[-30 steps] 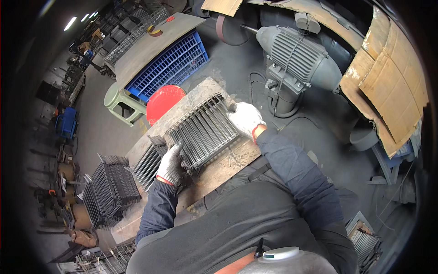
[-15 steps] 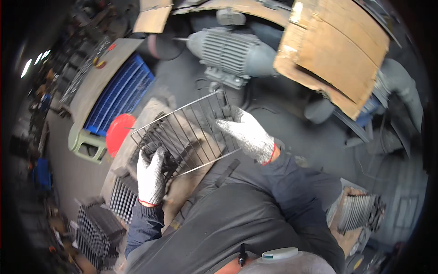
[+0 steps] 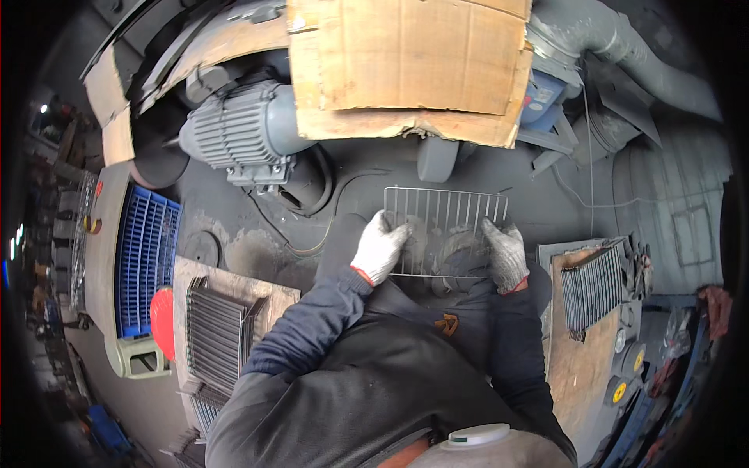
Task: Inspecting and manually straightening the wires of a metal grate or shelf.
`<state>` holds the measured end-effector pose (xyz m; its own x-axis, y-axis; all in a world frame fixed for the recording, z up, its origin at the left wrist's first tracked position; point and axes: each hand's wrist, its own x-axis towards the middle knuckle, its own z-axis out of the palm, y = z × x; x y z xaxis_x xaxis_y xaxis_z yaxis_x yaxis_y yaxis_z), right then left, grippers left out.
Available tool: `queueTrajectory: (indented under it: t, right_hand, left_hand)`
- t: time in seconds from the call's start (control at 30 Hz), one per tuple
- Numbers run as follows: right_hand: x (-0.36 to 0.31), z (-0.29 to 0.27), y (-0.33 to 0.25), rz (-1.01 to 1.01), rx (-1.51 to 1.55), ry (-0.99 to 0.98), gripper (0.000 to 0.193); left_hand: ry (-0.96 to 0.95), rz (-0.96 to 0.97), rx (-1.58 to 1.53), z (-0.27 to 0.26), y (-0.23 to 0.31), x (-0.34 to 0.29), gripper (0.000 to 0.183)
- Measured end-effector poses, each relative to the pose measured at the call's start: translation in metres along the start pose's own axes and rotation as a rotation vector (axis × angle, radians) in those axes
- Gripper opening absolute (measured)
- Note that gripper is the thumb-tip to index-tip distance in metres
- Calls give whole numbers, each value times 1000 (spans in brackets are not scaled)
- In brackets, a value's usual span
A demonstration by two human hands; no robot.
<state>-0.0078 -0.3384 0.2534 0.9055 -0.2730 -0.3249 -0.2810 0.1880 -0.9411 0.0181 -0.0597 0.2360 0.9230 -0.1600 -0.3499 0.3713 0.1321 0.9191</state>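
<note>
Rectangular silver wire rack [image 3: 446,232] in air, in front of person's body. Left white-gloved hand [image 3: 380,248] and right white-gloved hand [image 3: 507,253] grasp its opposite short sides; exact finger placement at right is hard to tell. Better keep equal grip, wires unbent, edges apart from grey ribbed metal motor [image 3: 238,129].

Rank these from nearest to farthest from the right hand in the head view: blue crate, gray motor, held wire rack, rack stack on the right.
From the right hand:
1. Wire rack: in its grasp.
2. Rack stack: to its right.
3. Gray motor: upper left.
4. Blue crate: far left.
</note>
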Motion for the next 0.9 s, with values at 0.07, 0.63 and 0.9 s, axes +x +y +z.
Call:
queueTrajectory:
  t: [0.07,0.63,0.9]
  right_hand:
    - [3,-20,3,19,99,95,26]
    - [-2,24,-10,60,268,203,9]
    - [25,88,25,139,126,1,12]
  left_hand:
    - [-46,18,-72,21,-9,25,32]
    - [-122,-158,-98,3,11,47,27]
    - [155,-262,-50,-65,30,28,23]
